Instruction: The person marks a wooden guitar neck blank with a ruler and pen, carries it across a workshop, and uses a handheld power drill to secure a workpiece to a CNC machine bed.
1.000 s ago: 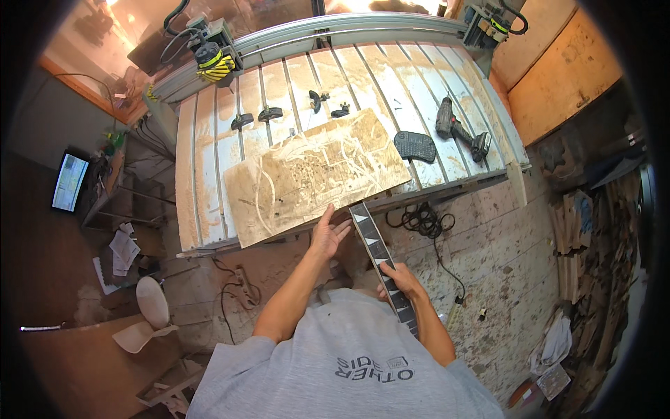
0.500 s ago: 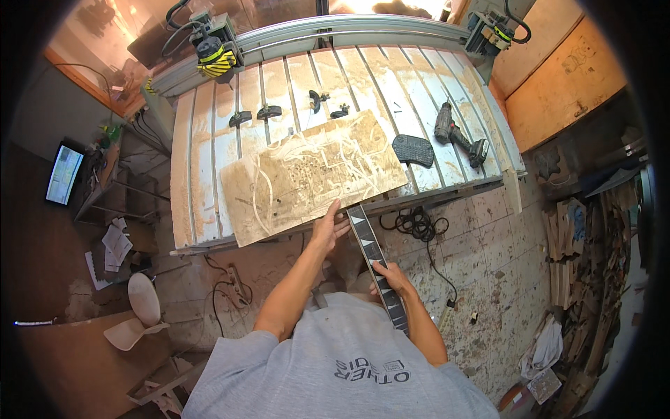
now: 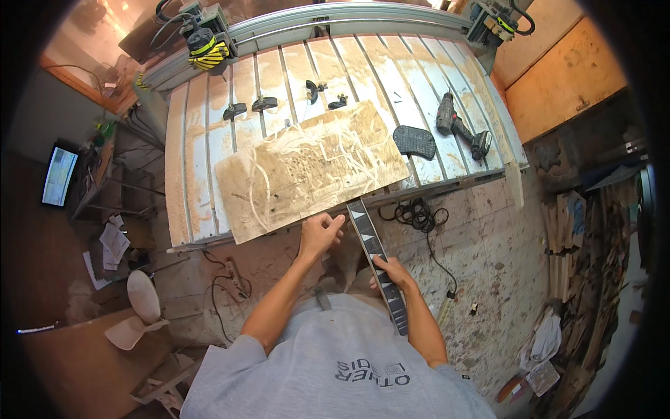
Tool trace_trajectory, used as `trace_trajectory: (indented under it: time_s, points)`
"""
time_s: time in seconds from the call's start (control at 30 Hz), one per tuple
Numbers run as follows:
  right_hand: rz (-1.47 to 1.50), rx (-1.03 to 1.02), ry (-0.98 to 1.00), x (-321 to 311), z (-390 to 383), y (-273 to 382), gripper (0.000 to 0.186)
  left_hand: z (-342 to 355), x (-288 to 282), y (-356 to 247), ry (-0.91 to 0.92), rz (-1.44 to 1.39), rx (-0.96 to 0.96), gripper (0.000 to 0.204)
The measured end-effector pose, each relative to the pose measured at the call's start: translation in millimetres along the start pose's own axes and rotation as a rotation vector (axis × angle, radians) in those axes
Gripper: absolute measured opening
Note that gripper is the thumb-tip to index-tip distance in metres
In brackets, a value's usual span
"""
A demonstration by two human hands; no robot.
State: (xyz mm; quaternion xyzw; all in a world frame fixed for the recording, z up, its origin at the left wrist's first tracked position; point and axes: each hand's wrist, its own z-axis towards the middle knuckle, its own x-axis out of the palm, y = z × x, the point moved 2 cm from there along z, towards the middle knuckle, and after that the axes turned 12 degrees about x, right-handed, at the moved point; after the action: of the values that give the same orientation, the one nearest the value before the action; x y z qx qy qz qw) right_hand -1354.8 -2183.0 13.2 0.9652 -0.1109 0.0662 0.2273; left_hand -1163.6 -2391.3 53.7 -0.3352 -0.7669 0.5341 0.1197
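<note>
My right hand (image 3: pixel 396 273) is wrapped round a guitar fretboard (image 3: pixel 370 239), dark with pale triangular inlays and light edges. It slants from the table's front edge down to my shirt, and its lower end lies against me. Left of its upper end, my left hand (image 3: pixel 321 236) is closed, fingers curled and thumb near the fingertips. Whatever it may hold is hidden. Just beyond that hand lies a worn wooden board (image 3: pixel 293 178), scored with pale curved grooves, its near edge overhanging the table.
The slotted machine table (image 3: pixel 188 174) carries black clamps (image 3: pixel 264 104), a small black keyboard (image 3: pixel 414 142) and a cordless drill (image 3: pixel 460 126). A striped machine head (image 3: pixel 207 52) hangs at the back left. Cables (image 3: pixel 419 216) lie on the floor; wood offcuts (image 3: pixel 562 227) stand at right.
My left hand has drawn back from the board's edge and the fretboard, moving slightly left and nearer me, its fingers curling in. My right hand keeps its hold on the fretboard.
</note>
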Motion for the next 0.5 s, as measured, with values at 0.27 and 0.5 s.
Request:
trace_trajectory:
  time_s: [0.27, 0.5]
  points:
    - [-0.017, -0.027, -0.009, 0.8, -1.5, 0.0, 0.067, 36.3, -19.3, -26.9, -0.039, 1.256, 0.805, 0.088]
    - [0.002, -0.079, 0.032, -0.2, 13.0, -6.5, 0.067, 38.9, -13.6, -10.7, 0.002, 1.224, 0.921, 0.082]
